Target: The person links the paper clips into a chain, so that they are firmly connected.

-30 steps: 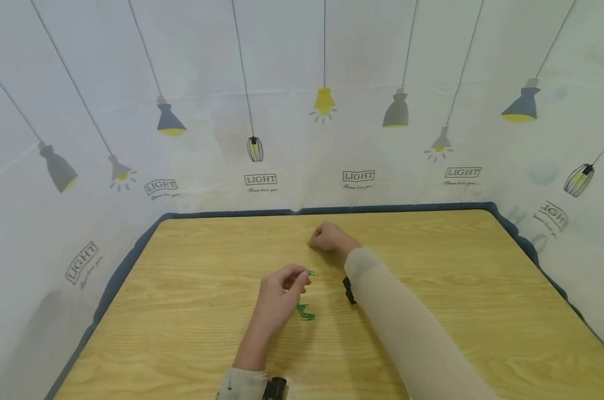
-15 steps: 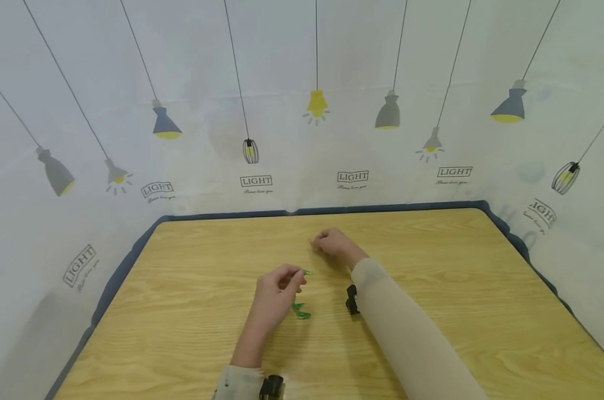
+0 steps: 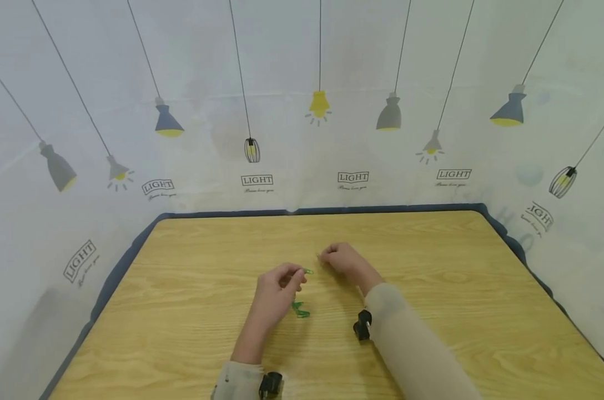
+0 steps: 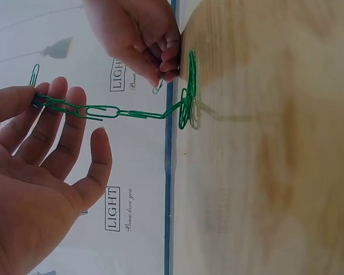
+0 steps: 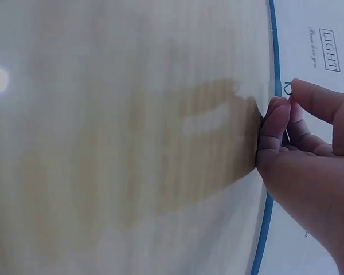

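A chain of green paper clips [image 4: 97, 110] hangs from my left hand [image 3: 276, 291], its top end pinched between thumb and index finger. One clip [image 3: 308, 271] juts out past those fingertips. The chain's lower links [image 3: 301, 311] lie bunched on the table below the hand. My right hand [image 3: 346, 261], farther back and to the right, pinches a single paper clip [image 5: 288, 88] between thumb and fingertips, low over the wood. Only its green tip shows beyond the fingers; the rest is hidden.
The wood-grain table [image 3: 192, 311] has a dark blue border [image 3: 222, 214] along its back and sides. A pale wall covering [image 3: 197, 155] printed with hanging lamps surrounds it. Black wrist straps [image 3: 363, 325] sit over the sleeves.
My right hand has drawn back from the far part of the table, toward me and slightly right, with the paper clip. My left hand and its chain have stayed nearly still.
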A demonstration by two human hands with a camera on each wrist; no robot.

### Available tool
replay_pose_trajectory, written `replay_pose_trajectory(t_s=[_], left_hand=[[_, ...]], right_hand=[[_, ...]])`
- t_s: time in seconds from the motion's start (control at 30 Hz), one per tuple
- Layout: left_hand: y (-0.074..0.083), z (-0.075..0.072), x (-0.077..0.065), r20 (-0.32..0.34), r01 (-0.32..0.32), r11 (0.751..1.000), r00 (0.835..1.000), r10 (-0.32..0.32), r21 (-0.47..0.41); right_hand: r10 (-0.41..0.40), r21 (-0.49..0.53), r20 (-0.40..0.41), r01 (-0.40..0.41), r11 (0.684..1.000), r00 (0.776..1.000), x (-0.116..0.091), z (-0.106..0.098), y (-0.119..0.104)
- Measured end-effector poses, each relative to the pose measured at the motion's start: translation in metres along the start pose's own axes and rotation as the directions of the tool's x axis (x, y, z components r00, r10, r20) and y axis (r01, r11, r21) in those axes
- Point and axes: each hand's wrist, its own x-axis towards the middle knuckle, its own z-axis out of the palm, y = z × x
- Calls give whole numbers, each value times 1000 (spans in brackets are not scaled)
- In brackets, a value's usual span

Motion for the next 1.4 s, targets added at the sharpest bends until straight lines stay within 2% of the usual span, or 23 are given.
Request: replay_pose_trajectory(t_s=[0.23, 0.57, 0.83, 0.97, 1.17, 1.4], left_hand=[[-5, -1, 3, 4, -6, 1000, 1000, 6, -4], [-7, -1, 1, 3, 3, 1000, 1000, -3, -5], [-7, 7, 1, 12, -31, 999, 999, 31, -9], [-3, 8, 1, 22, -36, 999, 999, 36, -3], [1, 9, 1, 28, -38, 999, 999, 38, 1], [5, 10, 0, 33, -55, 998, 998, 55, -7]], right_hand=[[-30, 17, -12, 31, 999, 999, -17, 4, 6], [-45, 61, 25, 43, 997, 999, -37, 3, 22], [-59, 177, -3, 59, 982, 998, -55, -3, 33], [-108, 208, -27, 111, 972, 994, -72, -4, 29], [-229, 259, -38, 231, 938, 973, -96, -4, 20], [-270, 313, -111, 291, 904, 956, -114, -5, 7]])
